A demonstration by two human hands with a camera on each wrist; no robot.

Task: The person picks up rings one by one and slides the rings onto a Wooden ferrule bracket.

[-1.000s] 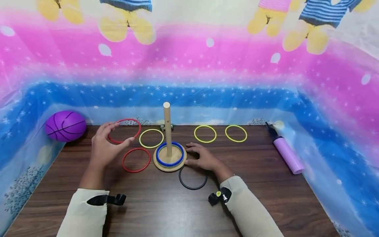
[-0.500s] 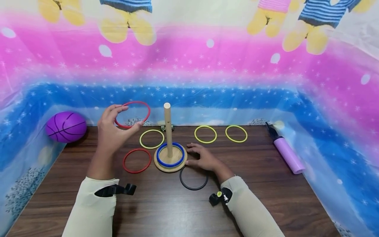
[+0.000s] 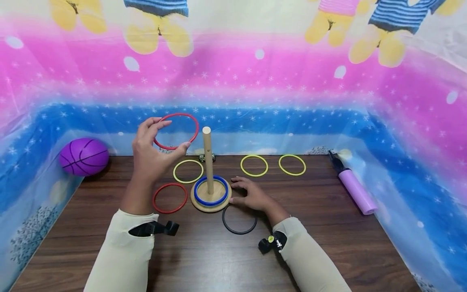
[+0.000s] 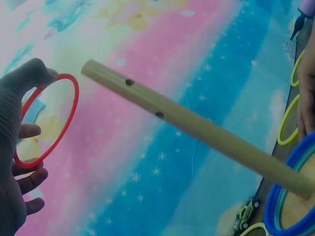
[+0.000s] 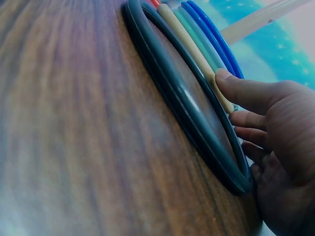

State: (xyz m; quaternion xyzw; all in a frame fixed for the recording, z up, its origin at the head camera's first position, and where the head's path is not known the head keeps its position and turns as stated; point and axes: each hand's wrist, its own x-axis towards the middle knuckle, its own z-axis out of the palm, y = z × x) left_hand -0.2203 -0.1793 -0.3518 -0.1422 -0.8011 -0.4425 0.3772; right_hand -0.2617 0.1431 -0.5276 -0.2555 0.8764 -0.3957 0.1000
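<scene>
My left hand (image 3: 151,151) pinches a red ring (image 3: 176,130) in the air, just left of the top of the wooden peg (image 3: 208,158). The left wrist view shows that red ring (image 4: 49,123) held between thumb and fingers beside the peg (image 4: 197,125). A blue ring (image 3: 211,191) lies round the peg on the round wooden base (image 3: 204,207). My right hand (image 3: 251,194) rests with straight fingers against the base's right edge (image 5: 194,54). A black ring (image 3: 239,219) lies on the table just in front of that hand, also close up in the right wrist view (image 5: 187,98).
A second red ring (image 3: 170,197) and a yellow ring (image 3: 187,171) lie left of the base; two more yellow rings (image 3: 254,165) (image 3: 292,164) lie behind right. A purple ball (image 3: 84,156) sits far left, a purple pump (image 3: 353,188) far right. A tiny toy car (image 3: 206,157) stands behind the peg.
My left hand has lifted the red ring up and to the right, from near the table to level with the peg's top. The right hand has stayed at the base.
</scene>
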